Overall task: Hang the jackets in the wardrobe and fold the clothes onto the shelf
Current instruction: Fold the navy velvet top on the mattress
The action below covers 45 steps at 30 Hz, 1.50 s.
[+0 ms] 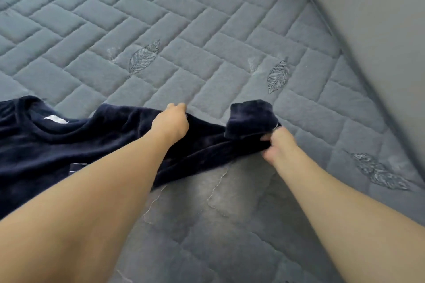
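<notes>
Near the middle of the view, curled the left hand's fingers (177,106) over the far edge of the dark navy, velvety long-sleeved top (46,142), knuckles up, pinching the cloth at the sleeve. Just to the right, gripped the same sleeve with the right hand (279,145), fingers and thumb closed round a bunched fold near the cuff end. Stood up the folded-back sleeve cuff (251,119) as a soft, rounded lump just beyond the right hand's thumb. Kept the left hand (171,122) and right hand near each other, with a short stretch of sleeve pulled between them.

Lay spread flat the rest of the top toward the left edge of the view, round neckline facing away, a small white neck label (56,120) showing inside the collar. Looked plush and slightly shiny, with soft creases running along the sleeve. Crossed over the body of the top with the bare left forearm; cannot tell how far the garment ran under it.

Rested all of this on a grey-blue quilted bed cover (207,30) stitched in brick-like blocks, with embroidered leaf motifs (143,57). Rose along the right a plain grey upholstered panel (368,7).
</notes>
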Tool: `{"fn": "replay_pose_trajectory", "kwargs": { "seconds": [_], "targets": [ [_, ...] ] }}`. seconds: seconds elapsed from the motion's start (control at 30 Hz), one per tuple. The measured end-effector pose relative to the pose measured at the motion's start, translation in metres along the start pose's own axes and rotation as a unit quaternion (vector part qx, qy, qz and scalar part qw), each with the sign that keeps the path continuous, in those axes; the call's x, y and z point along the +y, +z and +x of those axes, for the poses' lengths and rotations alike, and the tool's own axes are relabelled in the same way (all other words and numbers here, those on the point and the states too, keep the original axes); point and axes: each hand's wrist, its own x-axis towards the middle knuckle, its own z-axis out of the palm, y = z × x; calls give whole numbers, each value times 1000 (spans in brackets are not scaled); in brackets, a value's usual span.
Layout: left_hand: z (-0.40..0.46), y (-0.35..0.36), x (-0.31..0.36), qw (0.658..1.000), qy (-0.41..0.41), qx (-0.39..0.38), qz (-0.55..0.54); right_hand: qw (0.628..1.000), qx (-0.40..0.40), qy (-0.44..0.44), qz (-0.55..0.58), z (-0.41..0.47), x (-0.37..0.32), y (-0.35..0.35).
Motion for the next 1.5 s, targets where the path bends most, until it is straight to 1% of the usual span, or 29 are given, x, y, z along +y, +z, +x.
{"fn": "replay_pose_trajectory", "kwargs": {
  "seconds": [0.07,0.13,0.17,0.23,0.3,0.33,0.37,0.43,0.47,0.53,0.6,0.63,0.67,0.77,0.9,0.93,0.97,1.03,1.1,1.13,1.2,1.27,1.3,1.33,1.37,1.4,1.43,1.47,1.5],
  "targets": [
    [13,-24,18,991,-19,106,-83,992,-75,1,101,0,-31,-17],
    [33,-56,35,970,-42,197,-139,981,-78,-23,178,0,-55,-25],
    [44,-72,43,961,-34,229,-153,971,-72,-28,225,0,-65,-28],
    [59,-93,62,958,23,238,-157,947,-74,-37,309,5,-78,-33],
    [64,-94,78,960,106,195,-173,942,-63,-21,329,17,-85,-40],
    [63,-88,83,961,133,160,-184,946,-54,-11,320,21,-83,-46],
    [60,-77,84,962,139,126,-197,956,-37,2,291,21,-76,-50],
    [45,-44,72,971,98,79,-203,978,-12,44,203,17,-48,-54],
    [29,-24,58,979,69,55,-186,985,-3,63,161,14,-27,-52],
    [-20,20,16,993,30,-1,-112,991,12,82,104,2,16,-36],
    [-82,59,-37,999,34,-40,12,994,12,85,66,-14,50,-13],
    [-113,72,-62,996,49,-38,60,994,2,92,50,-22,62,0],
    [-143,80,-84,994,59,-31,83,994,-18,105,28,-30,73,13],
    [-210,86,-129,995,37,-11,97,986,-79,138,-57,-58,104,50],
    [-263,88,-163,993,-24,21,110,961,-145,146,-183,-103,165,91],
    [-275,89,-171,992,-34,14,120,962,-136,137,-194,-111,180,98],
    [-286,88,-178,990,-48,-5,132,965,-111,108,-213,-117,195,105],
    [-308,81,-190,979,-104,-60,162,964,-67,46,-253,-125,216,114],
    [-323,71,-197,965,-171,-103,172,969,-63,47,-234,-132,225,122],
    [-325,64,-200,963,-190,-118,152,972,-64,49,-220,-134,226,125],
    [-326,45,-201,968,-177,-159,82,975,-54,14,-214,-138,217,130],
    [-322,24,-193,971,-105,-216,-24,970,-42,-44,-234,-141,198,130],
    [-319,14,-186,957,-75,-258,-107,968,-41,-54,-243,-143,188,128],
    [-318,6,-178,929,-56,-302,-208,967,-50,-43,-244,-147,181,123],
    [-319,1,-169,888,-42,-345,-302,967,-75,-5,-243,-152,178,114],
    [-319,2,-164,854,-35,-378,-355,960,-118,56,-249,-160,179,105],
    [-320,6,-160,842,-30,-403,-357,943,-157,114,-271,-167,183,92],
    [-321,13,-159,848,-34,-422,-318,919,-193,162,-304,-173,189,80],
    [-323,24,-164,867,-42,-426,-257,891,-218,195,-348,-178,195,65]
  ]
}}
